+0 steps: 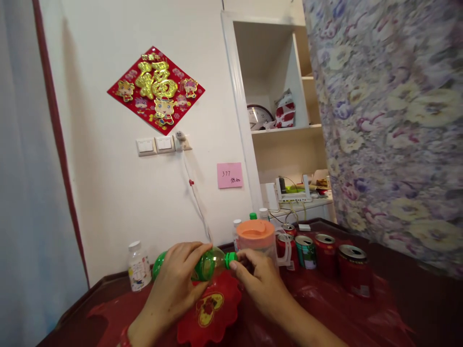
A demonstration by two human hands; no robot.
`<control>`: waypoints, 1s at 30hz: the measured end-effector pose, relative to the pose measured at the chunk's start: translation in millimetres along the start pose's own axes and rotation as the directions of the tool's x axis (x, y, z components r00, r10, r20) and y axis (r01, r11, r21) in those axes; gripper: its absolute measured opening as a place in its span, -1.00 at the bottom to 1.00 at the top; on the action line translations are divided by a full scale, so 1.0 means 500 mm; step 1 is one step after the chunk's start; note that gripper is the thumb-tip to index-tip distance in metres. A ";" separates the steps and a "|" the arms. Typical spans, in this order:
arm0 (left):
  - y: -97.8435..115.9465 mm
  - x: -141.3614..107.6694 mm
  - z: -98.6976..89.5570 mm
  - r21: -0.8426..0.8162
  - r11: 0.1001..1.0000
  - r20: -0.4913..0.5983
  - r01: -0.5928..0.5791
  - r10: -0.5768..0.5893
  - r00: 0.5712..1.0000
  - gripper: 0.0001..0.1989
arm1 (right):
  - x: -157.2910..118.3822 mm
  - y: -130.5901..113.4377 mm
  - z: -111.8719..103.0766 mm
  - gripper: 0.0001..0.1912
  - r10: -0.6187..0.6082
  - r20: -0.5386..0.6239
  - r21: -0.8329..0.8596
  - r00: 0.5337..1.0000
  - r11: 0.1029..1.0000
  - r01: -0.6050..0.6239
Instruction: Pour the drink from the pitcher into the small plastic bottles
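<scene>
My left grip (177,274) wraps a green-and-clear plastic bottle (207,267), lying sideways toward the far edge of the dark tabletop (430,296); my right grip (258,277) pinches its green cap (230,260). Uneven pressure could swivel the bottle loose.

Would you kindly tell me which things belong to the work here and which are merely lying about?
In hand:
clear-and-green plastic bottle
green plastic cap

Merely nearby:
translucent plastic pitcher with orange lid
red metal cans
white-capped plastic bottle
</scene>
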State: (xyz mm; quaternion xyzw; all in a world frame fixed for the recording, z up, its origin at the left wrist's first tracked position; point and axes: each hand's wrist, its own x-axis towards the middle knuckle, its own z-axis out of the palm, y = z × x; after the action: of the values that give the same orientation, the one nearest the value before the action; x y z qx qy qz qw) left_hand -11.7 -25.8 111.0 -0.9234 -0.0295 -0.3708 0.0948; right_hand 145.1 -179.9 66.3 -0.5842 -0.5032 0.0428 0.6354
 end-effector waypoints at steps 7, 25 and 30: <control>0.001 0.001 0.017 -0.002 1.000 0.021 0.010 -0.010 1.000 -0.41 | -0.004 0.022 0.005 -0.81 -0.072 -0.020 -0.045 0.997 0.996 0.071; -0.014 0.002 0.027 0.012 1.000 0.109 -0.010 0.009 0.994 -0.40 | -0.005 0.042 0.016 -0.78 0.136 0.044 0.095 0.990 0.986 -0.139; -0.021 -0.001 0.030 0.006 1.000 0.114 0.012 -0.012 0.993 -0.38 | -0.003 0.055 0.027 -0.66 0.059 0.014 0.280 0.998 0.958 -0.060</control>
State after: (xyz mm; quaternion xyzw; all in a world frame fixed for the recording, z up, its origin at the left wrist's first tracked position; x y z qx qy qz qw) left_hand -3.4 -12.5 101.7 -0.9426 -0.0413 -0.3180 0.0931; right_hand 149.6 -162.8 41.2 -0.5030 -0.4761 0.1346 0.7086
